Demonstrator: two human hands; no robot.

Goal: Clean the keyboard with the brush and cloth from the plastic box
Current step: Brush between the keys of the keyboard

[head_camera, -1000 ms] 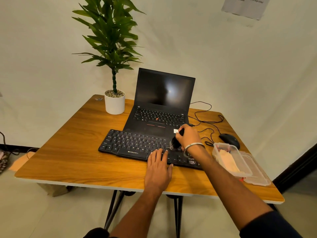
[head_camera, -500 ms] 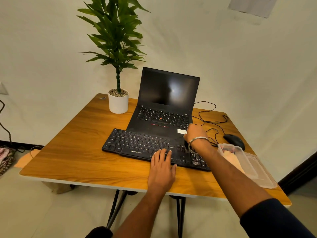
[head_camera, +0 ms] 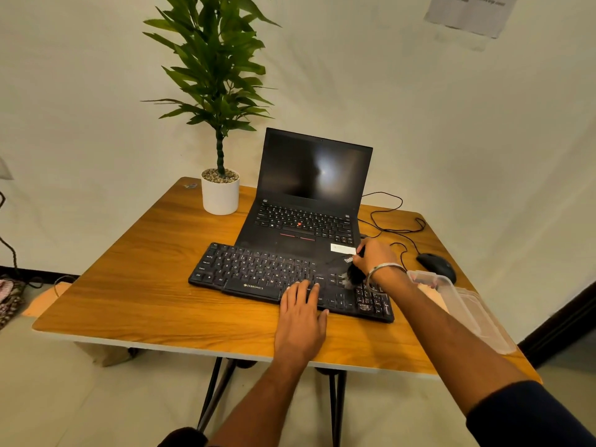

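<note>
The right hand, right of frame centre, has its fingers curled around the handle of a black brush, whose bristles touch the right part of the black keyboard. The left hand lies flat, fingers straight and slightly spread, with the fingertips on the keyboard's near edge and the palm on the counter.

At the right edge of the counter stands a clear plastic box, partly hidden by the right forearm; something pale lies in it, which may be the cloth, though I cannot tell. Its lid lies just beside it, toward the lower right.

The keyboard sits at the middle of the counter, its far edge overlapping the front of an open black laptop. A black mouse lies beside the box, its cable looping behind. A potted plant stands at the far left corner. Bare wood runs along the left and near edges.

The wooden counter stands on thin dark legs over a pale floor, against a plain wall with a paper sheet at upper right.
</note>
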